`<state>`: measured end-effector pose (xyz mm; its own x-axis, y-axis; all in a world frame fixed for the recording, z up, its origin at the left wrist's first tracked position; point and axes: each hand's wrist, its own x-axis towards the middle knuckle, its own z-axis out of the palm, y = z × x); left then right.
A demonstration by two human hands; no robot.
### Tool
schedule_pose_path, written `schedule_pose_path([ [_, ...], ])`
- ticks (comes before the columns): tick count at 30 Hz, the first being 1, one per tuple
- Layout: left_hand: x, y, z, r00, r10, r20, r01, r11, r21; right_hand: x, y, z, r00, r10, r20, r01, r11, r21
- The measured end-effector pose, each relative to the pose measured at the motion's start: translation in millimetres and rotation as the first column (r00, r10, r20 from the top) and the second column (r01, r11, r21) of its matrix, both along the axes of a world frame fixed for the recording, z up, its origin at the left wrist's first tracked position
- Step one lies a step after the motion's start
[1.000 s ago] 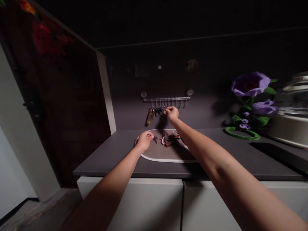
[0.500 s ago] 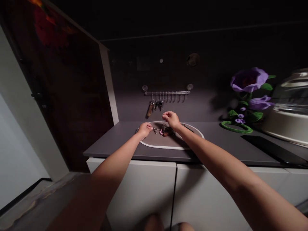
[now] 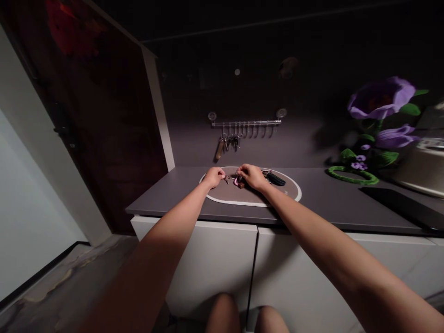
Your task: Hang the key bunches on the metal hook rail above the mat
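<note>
On an oval mat [image 3: 239, 202] with a white rim lie several key sets. My left hand [image 3: 212, 177] is closed in a pinch at the mat's left side, its fingertips at a small bunch of silver keys [image 3: 227, 180]. Just to the right, my right hand [image 3: 253, 176] reaches down with fingers curled together over a pink ring-shaped piece [image 3: 237, 181] and a brown key fob [image 3: 242, 185]. What its fingertips grip is hidden. Beyond that hand lies a dark key pouch [image 3: 276, 179].
A clear hook rail [image 3: 246, 123] on the wall holds hanging keys [image 3: 232, 141] and a brown tag [image 3: 219, 150] at its left end. Purple felt flowers [image 3: 383, 101], a black flat object [image 3: 398, 206] and a cream appliance [image 3: 421, 169] stand right on the grey counter [image 3: 166, 187].
My right hand has come down from above the mat to the keys on it. The left hand stays by the silver keys. The view has shifted slightly.
</note>
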<state>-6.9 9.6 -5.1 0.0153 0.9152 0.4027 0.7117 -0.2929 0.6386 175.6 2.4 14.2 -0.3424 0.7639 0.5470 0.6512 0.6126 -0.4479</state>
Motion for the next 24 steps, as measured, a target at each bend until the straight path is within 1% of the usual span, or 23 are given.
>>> schedule_pose_path([
  [4, -4.2, 4.1, -1.1, 0.978, -0.006, -0.211, 0.022, 0.997, 0.075, -2.4, 2.5, -0.5, 0.997, -0.015, 0.079, 0.012, 1.000, 0.028],
  [7, -6.3, 6.2, -1.7, 0.958, -0.007, -0.286, 0.035, 0.995, 0.094, -4.6, 4.3, -0.9, 0.993, -0.028, 0.112, 0.023, 0.999, 0.045],
  [14, -7.0, 5.2, -2.2, 0.934, -0.001, -0.357, 0.036, 0.995, 0.093, -8.2, 3.7, -0.9, 0.990, -0.029, 0.136, 0.026, 0.999, 0.026],
  [19, -7.7, 3.5, -1.4, 0.919, 0.002, -0.395, 0.057, 0.989, 0.138, -9.0, 5.8, -2.1, 0.987, -0.039, 0.154, 0.031, 0.998, 0.053],
  [24, -6.8, 0.7, 1.1, 0.906, 0.023, -0.423, 0.060, 0.981, 0.182, -9.8, 6.7, -1.8, 0.986, -0.037, 0.165, 0.029, 0.998, 0.050],
])
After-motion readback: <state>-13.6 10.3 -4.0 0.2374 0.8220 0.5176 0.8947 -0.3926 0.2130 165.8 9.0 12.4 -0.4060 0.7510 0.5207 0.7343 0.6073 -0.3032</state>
